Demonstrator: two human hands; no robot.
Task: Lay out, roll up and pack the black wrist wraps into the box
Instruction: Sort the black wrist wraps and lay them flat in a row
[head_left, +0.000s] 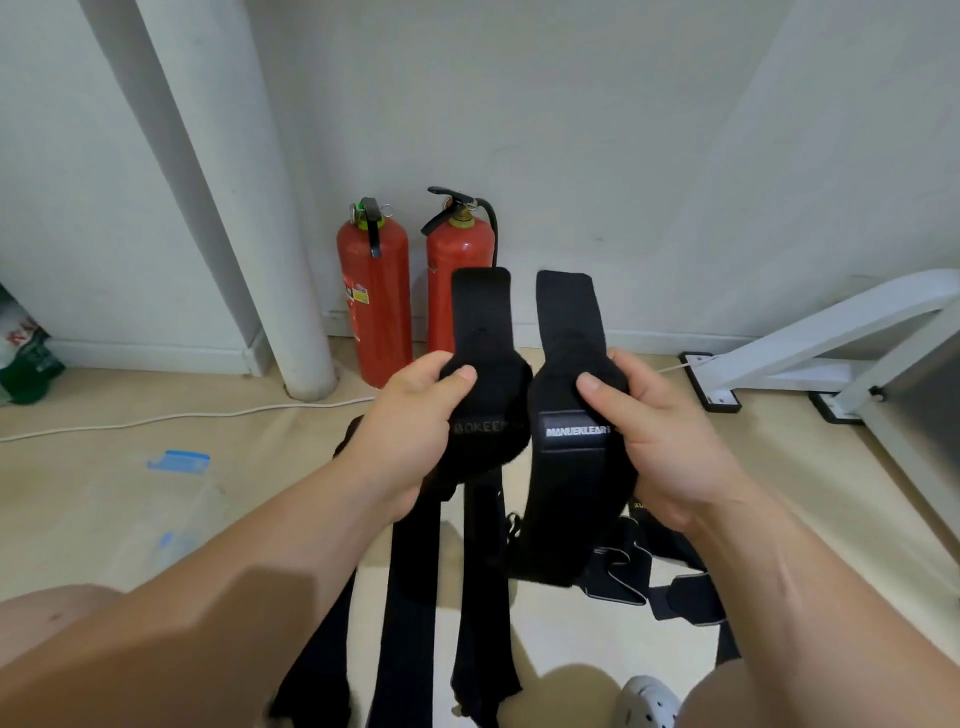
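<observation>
Black BOKEEP wrap (480, 317) gripped in left hand (410, 415), MANUEKLEAR-labelled wrap (567, 317) gripped in right hand (667, 431).

"BOKEEP" on the left black wrist wrap (488, 405), "MANUEKLEAR" on the right black wrist wrap (569, 447)

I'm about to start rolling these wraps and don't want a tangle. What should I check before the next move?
1. Left hand grips one wrap: ok.
2. Right hand grips the other wrap: ok.
3. Both laid out flat: not ok, they are held up with tails hanging.
4. Either one rolled: not ok.
5. Floor below free for laying out: not ok, loose straps lie there.
6. Box within reach: cannot tell, none plainly visible.
</observation>
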